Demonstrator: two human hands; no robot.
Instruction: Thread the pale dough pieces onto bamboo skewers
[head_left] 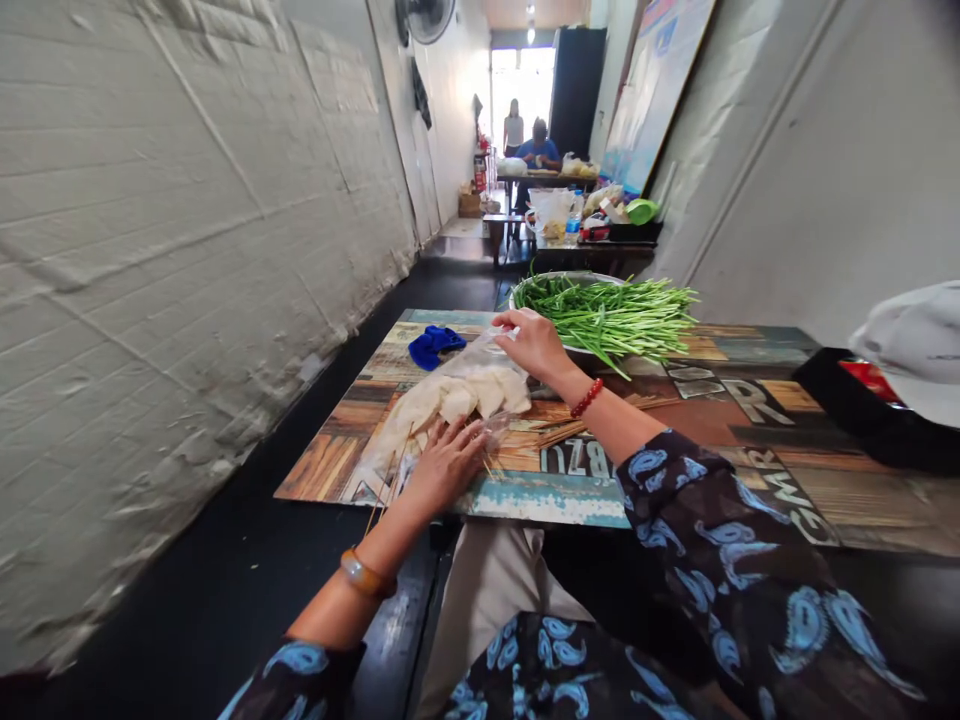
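Pale, flat folded pieces lie in a pile on a clear plastic bag near the table's front left; their exact kind is hard to tell. My right hand is closed in a pinch on the bag's upper edge, beyond the pile. Stretched out flat, my left hand rests on the near side of the bag and pieces. Thin wooden skewers stick out beside its wrist. More skewers lie loose to the right of the pile.
Behind my right hand, a metal bowl is heaped with green stalks. A blue cloth lies at the table's back left. A white cap sits on a black box at right. Two people are farther back, near another table.
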